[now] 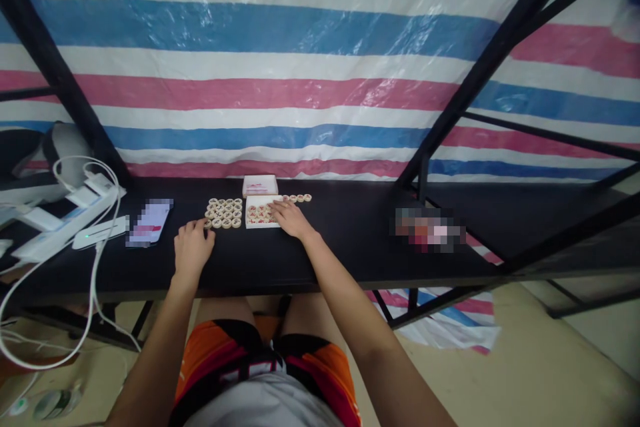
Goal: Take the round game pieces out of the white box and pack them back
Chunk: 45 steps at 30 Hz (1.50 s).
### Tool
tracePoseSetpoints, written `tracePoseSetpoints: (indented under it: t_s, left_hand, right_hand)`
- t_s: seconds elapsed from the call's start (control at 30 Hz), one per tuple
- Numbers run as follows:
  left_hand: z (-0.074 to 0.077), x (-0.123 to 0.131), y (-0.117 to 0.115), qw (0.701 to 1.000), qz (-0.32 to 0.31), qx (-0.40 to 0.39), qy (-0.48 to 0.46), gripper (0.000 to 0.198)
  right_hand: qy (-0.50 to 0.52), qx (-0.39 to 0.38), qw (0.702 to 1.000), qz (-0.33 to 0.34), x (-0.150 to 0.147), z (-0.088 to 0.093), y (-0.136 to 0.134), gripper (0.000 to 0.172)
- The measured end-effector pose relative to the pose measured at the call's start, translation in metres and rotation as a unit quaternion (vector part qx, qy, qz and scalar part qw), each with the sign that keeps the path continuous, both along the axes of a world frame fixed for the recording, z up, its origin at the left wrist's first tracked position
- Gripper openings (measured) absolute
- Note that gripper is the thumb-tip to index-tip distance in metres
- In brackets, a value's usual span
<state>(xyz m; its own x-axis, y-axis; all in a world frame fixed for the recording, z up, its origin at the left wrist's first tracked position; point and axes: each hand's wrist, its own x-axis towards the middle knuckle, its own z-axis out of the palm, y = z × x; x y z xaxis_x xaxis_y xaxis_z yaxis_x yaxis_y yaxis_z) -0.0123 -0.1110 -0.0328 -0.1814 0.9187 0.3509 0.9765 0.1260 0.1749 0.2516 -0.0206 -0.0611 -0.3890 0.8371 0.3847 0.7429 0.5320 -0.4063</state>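
Round wooden Chinese chess pieces [223, 212] with dark markings lie in a tight block of rows on the black table. At the block's near left corner rests my left hand [194, 245], its fingers bent and apart, fingertips touching the corner piece. Beside the block, a white open box [263, 225] holds rows of red-marked pieces [258, 215]. My right hand [290, 217] lies palm down over the box's right end, fingers apart, tips on the pieces there; what is under them is hidden. A short row of red-marked pieces [300, 198] extends behind that hand.
A white lid [260, 185] sits behind the box. To the left are a phone [150, 223], a white device [101, 232], a power strip [70, 217] and looping white cables [95, 280]. A blurred item [429, 230] lies right. Black metal posts [453, 107] frame a striped sheet [280, 27].
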Motion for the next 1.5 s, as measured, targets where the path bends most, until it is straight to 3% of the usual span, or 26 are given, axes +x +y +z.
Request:
tracePoseSetpoints:
  t_s: [0.27, 0.6, 0.77, 0.93, 1.1, 1.33, 1.5]
  left_hand:
    - [0.002, -0.001, -0.003, 1.000, -0.004, 0.017, 0.008, 0.031]
    - [0.000, -0.004, -0.003, 0.998, -0.025, 0.053, -0.033, 0.027]
    - [-0.001, 0.015, 0.002, 0.967, -0.165, 0.111, -0.160, 0.030]
    - [0.004, 0.043, 0.023, 0.941, -0.290, 0.054, -0.167, 0.025]
    - [0.001, 0.054, 0.042, 0.945, -0.289, 0.026, -0.151, 0.023]
    - [-0.002, 0.052, 0.043, 0.955, -0.259, -0.001, -0.144, 0.019]
    - [-0.003, 0.051, 0.046, 0.953, -0.274, 0.010, -0.126, 0.019]
  right_hand:
    - [-0.033, 0.067, 0.997, -0.013, -0.002, 0.001, -0.008, 0.036]
    - [-0.054, 0.061, 0.996, 0.025, -0.007, 0.007, -0.011, 0.035]
    - [0.005, 0.087, 0.996, 0.005, -0.003, 0.007, -0.010, 0.037]
    - [0.104, 0.065, 0.991, -0.055, 0.008, 0.002, -0.007, 0.035]
    - [0.112, 0.034, 0.991, -0.063, 0.011, -0.004, -0.003, 0.034]
    - [0.130, 0.023, 0.989, -0.065, 0.010, -0.007, -0.003, 0.033]
    - [0.129, 0.020, 0.989, -0.067, 0.011, -0.007, -0.003, 0.033]
